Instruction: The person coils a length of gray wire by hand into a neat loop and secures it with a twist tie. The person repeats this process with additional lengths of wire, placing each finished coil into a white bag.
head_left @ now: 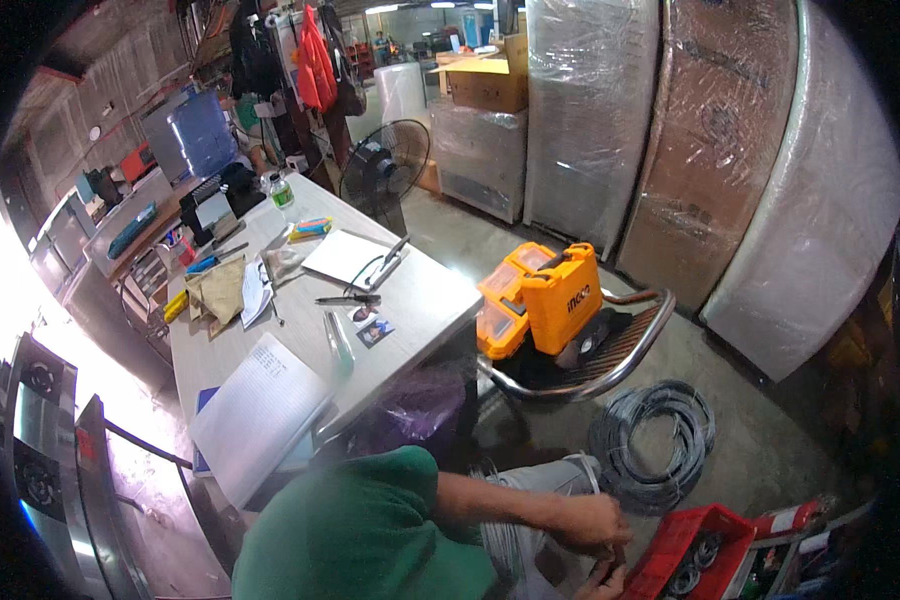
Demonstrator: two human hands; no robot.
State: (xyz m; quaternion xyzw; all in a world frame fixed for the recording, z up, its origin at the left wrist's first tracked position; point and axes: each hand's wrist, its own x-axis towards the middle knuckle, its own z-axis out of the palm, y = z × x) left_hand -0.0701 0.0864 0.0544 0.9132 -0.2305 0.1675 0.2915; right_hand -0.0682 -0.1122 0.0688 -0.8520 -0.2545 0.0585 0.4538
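A bundle of pale wire [510, 545] lies across my lap, at nine o'clock from my left hand [592, 522] and partly under that forearm. The left hand's fingers curl in close to my right hand [602, 582], which the lower edge crops; whether either pinches anything, I cannot tell. At four o'clock is one red crate [660, 548], with at least two small coils inside. One large grey wire coil [620, 470] lies on the concrete floor [750, 430] at one o'clock. At twelve o'clock, one metal-framed chair [610, 385] bears two orange cases [565, 300]. At ten o'clock stands the pale desk [420, 300], with one open notebook [260, 415], two small photos [374, 332] and one bottle [282, 192] on it. Beyond, one black fan [385, 165] stands at eleven; three tall wrapped units [710, 130] line the workshop from twelve to one.
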